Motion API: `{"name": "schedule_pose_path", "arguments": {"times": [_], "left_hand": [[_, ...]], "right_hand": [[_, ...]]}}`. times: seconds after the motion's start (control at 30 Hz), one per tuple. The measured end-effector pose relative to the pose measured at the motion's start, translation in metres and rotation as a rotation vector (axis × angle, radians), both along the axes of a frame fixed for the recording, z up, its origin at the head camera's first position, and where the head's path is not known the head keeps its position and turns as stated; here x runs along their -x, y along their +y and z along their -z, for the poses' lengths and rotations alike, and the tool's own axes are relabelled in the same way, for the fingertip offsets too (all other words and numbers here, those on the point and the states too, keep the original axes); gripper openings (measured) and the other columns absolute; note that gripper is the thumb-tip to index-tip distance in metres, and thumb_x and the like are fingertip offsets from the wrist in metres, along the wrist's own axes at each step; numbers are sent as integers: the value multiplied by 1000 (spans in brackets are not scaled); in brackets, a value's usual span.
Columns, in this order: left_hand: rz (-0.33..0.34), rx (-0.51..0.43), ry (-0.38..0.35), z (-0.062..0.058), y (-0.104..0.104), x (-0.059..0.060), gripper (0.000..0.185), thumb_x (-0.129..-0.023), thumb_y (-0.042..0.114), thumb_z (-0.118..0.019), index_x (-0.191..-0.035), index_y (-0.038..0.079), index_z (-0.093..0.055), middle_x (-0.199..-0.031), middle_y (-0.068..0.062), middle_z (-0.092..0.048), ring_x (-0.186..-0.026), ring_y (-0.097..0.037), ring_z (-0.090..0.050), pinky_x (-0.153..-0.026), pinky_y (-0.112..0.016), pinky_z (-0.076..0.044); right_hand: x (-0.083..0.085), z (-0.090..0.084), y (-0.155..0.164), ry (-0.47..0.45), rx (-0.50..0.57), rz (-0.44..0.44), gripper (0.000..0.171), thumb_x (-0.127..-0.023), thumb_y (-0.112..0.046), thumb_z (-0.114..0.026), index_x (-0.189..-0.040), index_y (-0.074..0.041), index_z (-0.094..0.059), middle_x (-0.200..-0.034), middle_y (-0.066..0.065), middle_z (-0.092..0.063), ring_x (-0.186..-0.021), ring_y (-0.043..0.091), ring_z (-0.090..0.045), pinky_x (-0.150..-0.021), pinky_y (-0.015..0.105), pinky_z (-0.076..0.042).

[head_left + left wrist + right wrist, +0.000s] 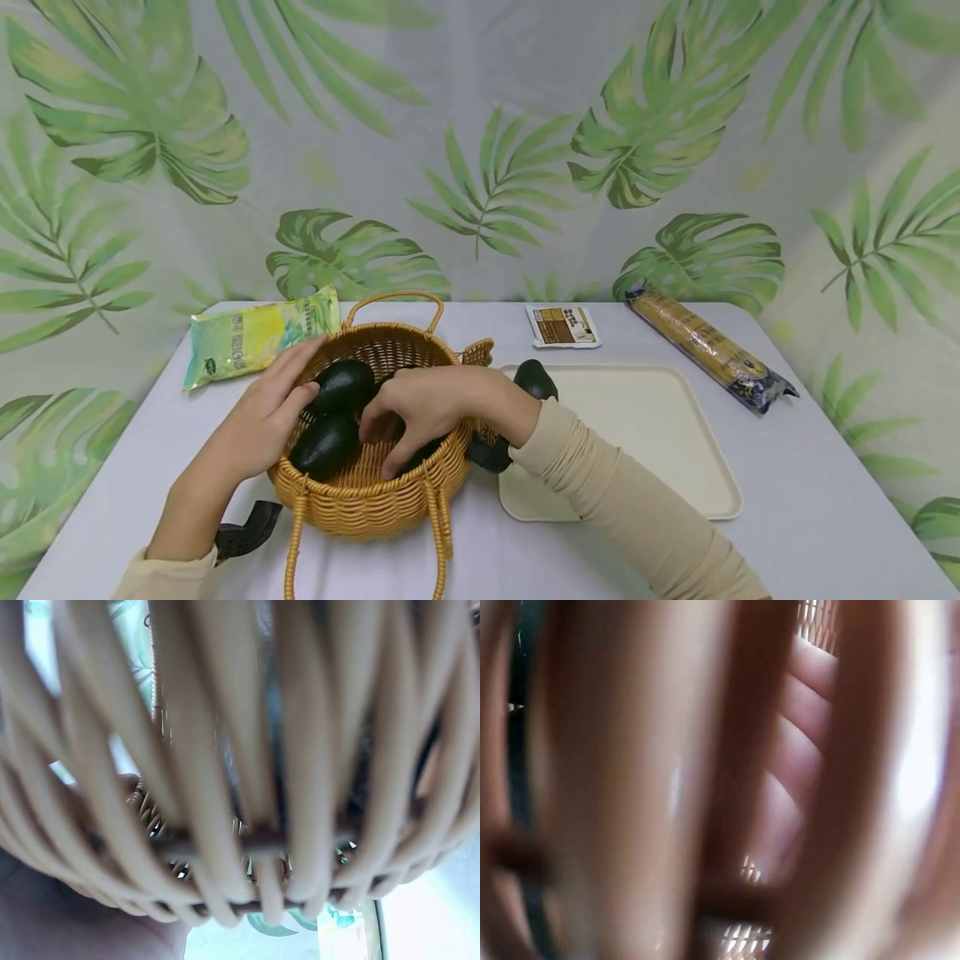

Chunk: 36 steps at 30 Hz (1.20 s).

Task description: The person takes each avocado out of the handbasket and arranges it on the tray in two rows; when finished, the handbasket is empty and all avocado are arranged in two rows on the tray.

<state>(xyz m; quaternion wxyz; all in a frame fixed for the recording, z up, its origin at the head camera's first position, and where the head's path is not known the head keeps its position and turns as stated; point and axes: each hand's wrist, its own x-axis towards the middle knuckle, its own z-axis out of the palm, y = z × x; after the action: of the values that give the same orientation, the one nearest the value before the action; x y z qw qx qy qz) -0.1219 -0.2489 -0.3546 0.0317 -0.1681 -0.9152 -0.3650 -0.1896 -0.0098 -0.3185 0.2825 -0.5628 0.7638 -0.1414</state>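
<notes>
A grey worktop (pixel 810 500) carries a cream tray (pixel 660 433) to the right and, just beside its left edge, a round wicker basket (pixel 360 500) with loop handles. Inside the basket lie dark avocados: one toward the back (pixel 343 385), one at the front left (pixel 324 447), and a third mostly hidden under the right hand. The left hand (pixel 262 417) reaches over the left rim, fingers lightly curled against the back avocado, not clearly gripping it. The right hand (pixel 427 408) dips into the basket, fingers curled down onto the hidden avocado (pixel 422 454). Behind lie a long spaghetti packet (pixel 708 346), a green snack bag (pixel 255 333) and a small sachet (pixel 562 325). Both wrist views show only blurred wicker.
</notes>
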Motion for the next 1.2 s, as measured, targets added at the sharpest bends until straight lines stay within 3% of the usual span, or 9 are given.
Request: {"name": "schedule_pose_path", "arguments": {"times": [0.23,0.67,0.83,1.0,1.2], "left_hand": [[4,7,-10,1,1,-1,58,-110,18,-41,-165,13,-24,-167,-22,-26,-152,-49,-23,-114,-74,-24],[-3,-5,-4,4,0,-2,57,-110,17,-40,-165,14,-25,-166,-21,-28,-152,-49,-24,-113,-75,-25],[-2,-6,11,4,-1,-2,57,-110,17,-40,-165,15,-26,-166,-20,-28,-152,-49,-24,-112,-75,-26],[-1,-12,19,4,-1,-1,57,-110,17,-40,-165,16,-27,-166,-21,-29,-152,-49,-25,-112,-75,-26],[18,-18,34,3,2,1,57,-109,15,-42,-165,15,-27,-165,-22,-29,-151,-50,-25,-112,-76,-26]], "right_hand": [[-5,4,-1,79,-132,-14,42,-89,-31,-83,-127,-16,-74,-114,-10,-73,-100,1,-67,-84,10,-49],[-10,3,-7,158,-247,5,43,-89,-35,-83,-129,-20,-74,-125,-9,-72,-113,6,-66,-91,16,-51],[-12,3,-9,202,-272,25,45,-88,-39,-82,-129,-21,-74,-121,-8,-72,-105,5,-66,-87,18,-51],[-11,4,-8,175,-270,9,44,-89,-39,-82,-128,-20,-74,-116,-8,-73,-101,3,-65,-85,15,-50],[-8,6,-6,103,-227,-41,43,-90,-34,-82,-129,-22,-74,-123,-12,-72,-113,2,-64,-93,12,-47]]}}
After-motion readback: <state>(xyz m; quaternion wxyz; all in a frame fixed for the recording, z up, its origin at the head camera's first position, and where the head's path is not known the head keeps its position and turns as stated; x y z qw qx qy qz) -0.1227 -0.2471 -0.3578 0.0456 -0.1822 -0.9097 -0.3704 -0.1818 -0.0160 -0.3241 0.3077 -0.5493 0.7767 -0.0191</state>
